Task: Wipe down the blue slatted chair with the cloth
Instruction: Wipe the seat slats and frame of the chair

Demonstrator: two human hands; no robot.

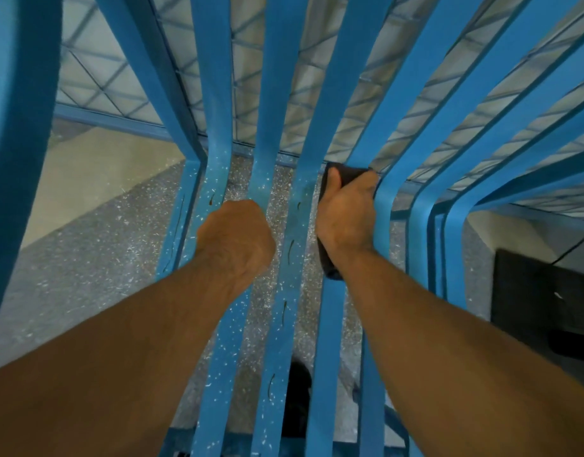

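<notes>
The blue slatted chair (214, 94) fills the view, its long slats curving from the backrest down into the seat. White specks and a few dark streaks mark the middle slats. My left hand (236, 237) is curled round one middle slat near the bend. My right hand (348, 212) grips a dark cloth (348, 174) and presses it round the slat to the right of centre, at the bend. One end of the cloth hangs below my wrist.
Speckled grey floor (86, 258) shows between the slats. A pale wall with a blue lattice frame (119, 123) stands behind. A black box with a cable (544, 291) sits at the right. A dark shoe (297, 390) is under the seat.
</notes>
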